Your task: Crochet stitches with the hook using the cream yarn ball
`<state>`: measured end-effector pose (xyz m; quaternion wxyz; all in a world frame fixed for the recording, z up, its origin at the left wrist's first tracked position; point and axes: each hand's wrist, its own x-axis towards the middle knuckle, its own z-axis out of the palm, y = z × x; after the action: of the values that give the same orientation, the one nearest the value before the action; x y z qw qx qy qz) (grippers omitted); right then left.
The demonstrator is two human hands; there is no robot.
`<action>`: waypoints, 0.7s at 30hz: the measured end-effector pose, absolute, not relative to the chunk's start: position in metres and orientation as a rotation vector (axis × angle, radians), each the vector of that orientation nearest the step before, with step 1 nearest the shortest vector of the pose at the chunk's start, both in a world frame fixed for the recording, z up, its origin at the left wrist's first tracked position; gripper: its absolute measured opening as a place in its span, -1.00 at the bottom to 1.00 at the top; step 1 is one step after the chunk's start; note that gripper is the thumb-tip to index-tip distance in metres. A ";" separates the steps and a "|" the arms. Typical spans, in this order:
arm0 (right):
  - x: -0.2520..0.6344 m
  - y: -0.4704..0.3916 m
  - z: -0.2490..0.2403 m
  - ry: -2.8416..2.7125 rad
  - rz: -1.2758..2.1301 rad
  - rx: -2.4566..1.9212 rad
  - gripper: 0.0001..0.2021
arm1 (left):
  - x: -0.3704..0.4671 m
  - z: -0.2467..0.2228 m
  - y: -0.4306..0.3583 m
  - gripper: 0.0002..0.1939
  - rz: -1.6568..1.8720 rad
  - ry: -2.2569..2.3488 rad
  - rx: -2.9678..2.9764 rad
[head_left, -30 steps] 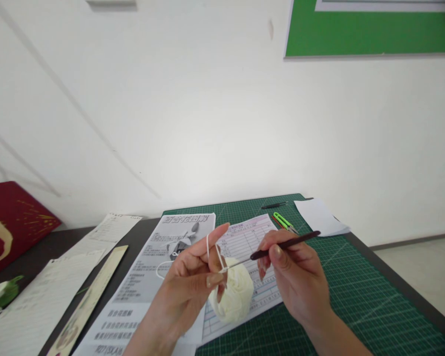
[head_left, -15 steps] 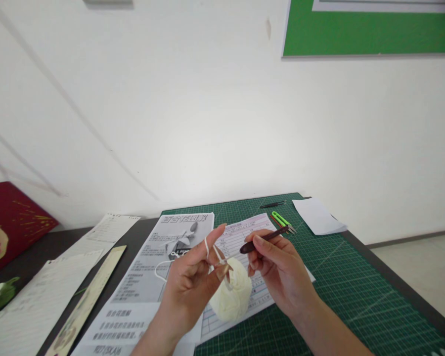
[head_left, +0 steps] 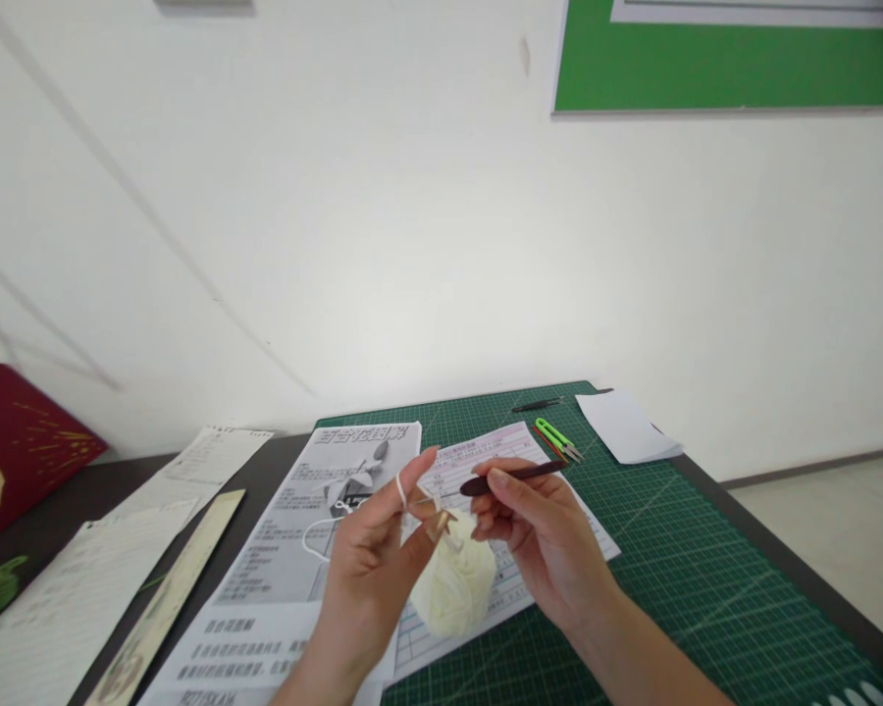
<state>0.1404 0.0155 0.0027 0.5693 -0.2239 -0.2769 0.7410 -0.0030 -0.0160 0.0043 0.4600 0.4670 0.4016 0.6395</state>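
My left hand (head_left: 372, 569) is closed, thumb pinched against the fingers on a small piece of cream yarn work (head_left: 452, 534). A strand of cream yarn (head_left: 401, 490) wraps around its raised index finger. In my right hand (head_left: 548, 539) is a crochet hook (head_left: 513, 478) with a dark brown handle, held like a pen. Its thin shaft points left to the yarn at my left fingertips; the tip is too small to make out. Behind and below the hands sits a cream yarn ball (head_left: 452, 593), partly covered by my left fingers.
A green cutting mat (head_left: 677, 569) bears a printed pattern sheet (head_left: 265, 579), a lined form (head_left: 585, 529), green thread snips (head_left: 555, 436), a dark slim tool (head_left: 537, 404) and white paper (head_left: 625, 427). Left are a ruler (head_left: 169, 598), handwritten sheets (head_left: 103, 569) and a red board (head_left: 29, 451).
My right hand has shifted left, bringing the hook closer to my left fingertips, its handle now lying flatter. The view has turned slightly, so the table things appear a little further left.
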 end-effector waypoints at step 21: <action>0.141 -0.003 -0.010 -1.559 0.587 -0.415 -0.51 | 0.001 0.022 -0.022 -0.29 1.410 0.619 0.592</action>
<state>0.1414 -0.0033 -0.0100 0.6537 -0.1829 -0.6872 0.2586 0.0010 -0.0217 0.0222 0.6787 0.2635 0.2755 0.6277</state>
